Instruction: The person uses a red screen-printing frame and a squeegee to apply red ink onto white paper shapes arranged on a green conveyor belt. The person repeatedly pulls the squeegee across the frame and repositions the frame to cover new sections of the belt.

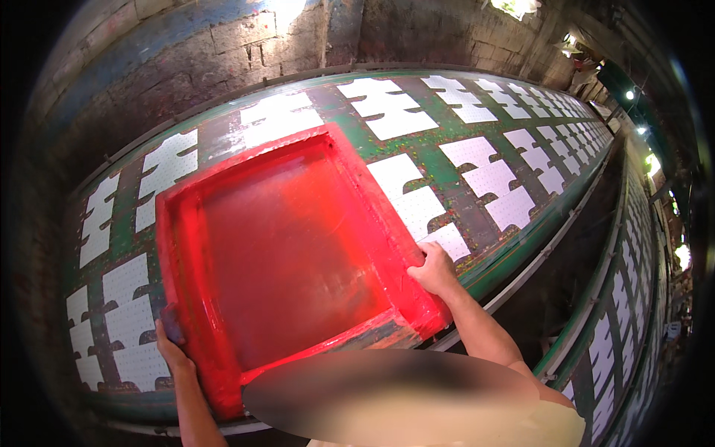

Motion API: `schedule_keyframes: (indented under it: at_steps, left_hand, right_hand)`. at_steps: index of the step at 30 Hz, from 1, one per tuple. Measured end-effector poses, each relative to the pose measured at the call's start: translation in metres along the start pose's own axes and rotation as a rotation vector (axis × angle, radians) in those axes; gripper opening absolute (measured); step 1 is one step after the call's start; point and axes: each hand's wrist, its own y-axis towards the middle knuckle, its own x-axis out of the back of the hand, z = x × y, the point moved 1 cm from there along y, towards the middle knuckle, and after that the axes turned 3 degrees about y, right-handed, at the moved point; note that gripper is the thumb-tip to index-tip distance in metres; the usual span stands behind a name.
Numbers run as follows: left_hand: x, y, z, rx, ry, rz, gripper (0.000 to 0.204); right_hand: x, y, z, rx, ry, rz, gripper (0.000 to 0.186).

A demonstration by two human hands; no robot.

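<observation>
A red screen frame (283,253), coated in wet-looking red with a darker mesh panel, lies over a long green table among white cut fabric pieces (398,186) with small dots. My right hand (432,268) grips its right side near the lower corner, thumb on the rim. My left hand (173,346) is at its lower left side, closed on the frame beside a dark, stained patch of the rim; some fingertips are hidden. The lower middle of the view is blurred over my body.
The green table (521,235) stretches back to the right with rows of white pieces, its far edge along a rough block wall (246,37). A second long table (566,372) with similar pieces runs along the right, past a narrow dark gap. Lights shine at the upper right.
</observation>
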Motion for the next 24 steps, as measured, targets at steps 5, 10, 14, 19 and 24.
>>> schedule_keyframes:
  at_steps: [5,10,14,19,24]
  left_hand:
    - [-0.088,-0.055,0.022,-0.027,0.010,-0.045,0.038]
    - [-0.171,-0.108,0.051,-0.069,-0.080,0.009,0.036]
    - [-0.217,-0.145,0.065,-0.072,-0.056,0.050,0.037]
    - [-0.268,-0.185,0.078,-0.070,-0.085,-0.008,0.036]
    - [-0.297,-0.209,0.079,-0.122,-0.077,0.006,0.035]
  right_hand:
    - [0.039,0.035,-0.083,0.075,0.072,-0.103,0.050]
    - [0.080,0.061,-0.171,-0.085,0.058,-0.109,0.055]
    - [0.110,0.079,-0.227,-0.104,0.077,-0.140,0.056]
    - [0.137,0.091,-0.271,-0.067,0.143,-0.180,0.052]
    - [0.148,0.101,-0.298,-0.093,0.258,-0.167,0.054]
